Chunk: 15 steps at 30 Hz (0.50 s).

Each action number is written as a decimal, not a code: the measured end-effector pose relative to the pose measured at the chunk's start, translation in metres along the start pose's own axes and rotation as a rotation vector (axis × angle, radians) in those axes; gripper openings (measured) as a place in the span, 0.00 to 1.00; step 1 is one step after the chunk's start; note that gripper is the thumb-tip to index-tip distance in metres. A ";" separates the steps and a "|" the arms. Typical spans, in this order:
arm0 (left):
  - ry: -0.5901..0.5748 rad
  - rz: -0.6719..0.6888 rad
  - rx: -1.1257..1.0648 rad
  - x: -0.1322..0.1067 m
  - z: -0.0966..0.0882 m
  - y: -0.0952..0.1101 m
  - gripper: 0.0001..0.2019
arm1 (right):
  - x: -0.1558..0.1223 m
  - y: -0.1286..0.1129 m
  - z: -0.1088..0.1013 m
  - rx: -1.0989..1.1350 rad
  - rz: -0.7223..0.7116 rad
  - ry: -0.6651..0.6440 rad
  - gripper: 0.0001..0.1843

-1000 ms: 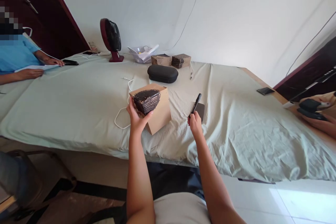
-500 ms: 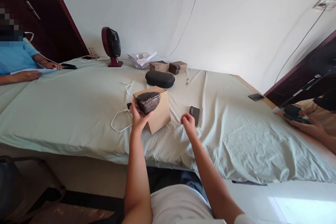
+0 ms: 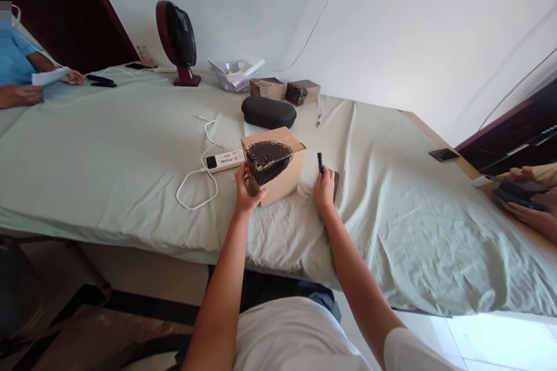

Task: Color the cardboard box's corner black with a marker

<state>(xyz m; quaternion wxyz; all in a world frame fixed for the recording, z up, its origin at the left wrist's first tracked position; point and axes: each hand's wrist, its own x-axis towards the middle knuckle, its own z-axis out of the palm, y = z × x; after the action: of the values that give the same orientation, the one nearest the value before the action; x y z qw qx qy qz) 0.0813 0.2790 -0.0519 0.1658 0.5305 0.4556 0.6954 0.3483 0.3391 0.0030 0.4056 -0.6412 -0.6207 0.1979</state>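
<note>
Left hand (image 3: 247, 192) holds the box (image 3: 285, 181) at its 1 o'clock. Right hand (image 3: 324, 192), just beside the box, pinches a pen (image 3: 319, 161).

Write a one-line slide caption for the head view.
Left hand grips a scribbled cardboard box on the sheet-covered table while the right hand holds a black marker beside it.

A small brown cardboard box (image 3: 286, 181) stands on the pale green sheet (image 3: 130, 151), one corner turned toward the viewer, a dense black scribble across its near face. The left hand (image 3: 247, 190) grips its lower edge. Just to its right, a slim black marker (image 3: 320, 162) points upward, pinched in the right hand (image 3: 324, 192).
</note>
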 end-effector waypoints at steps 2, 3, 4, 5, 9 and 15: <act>-0.012 0.019 -0.006 0.001 0.003 -0.002 0.52 | 0.003 0.004 0.003 0.078 -0.020 -0.004 0.22; -0.013 0.020 -0.006 0.002 0.003 -0.002 0.51 | 0.004 0.007 0.004 0.122 -0.026 -0.015 0.20; -0.014 0.019 -0.004 0.002 0.004 -0.003 0.51 | 0.005 0.009 0.006 0.169 -0.029 -0.030 0.19; -0.017 0.015 0.001 0.002 0.004 -0.003 0.52 | 0.005 0.011 0.007 0.219 -0.032 -0.044 0.18; -0.033 -0.024 0.022 0.003 0.004 -0.002 0.54 | 0.004 0.011 0.011 0.409 -0.046 -0.091 0.21; -0.087 -0.065 0.046 0.000 0.007 -0.005 0.63 | -0.001 -0.002 0.010 0.595 -0.108 -0.093 0.20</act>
<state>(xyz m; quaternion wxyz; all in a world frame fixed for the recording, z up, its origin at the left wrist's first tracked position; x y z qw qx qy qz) 0.0867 0.2848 -0.0553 0.1954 0.5488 0.4809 0.6553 0.3393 0.3407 -0.0011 0.5566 -0.4507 -0.5865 0.3783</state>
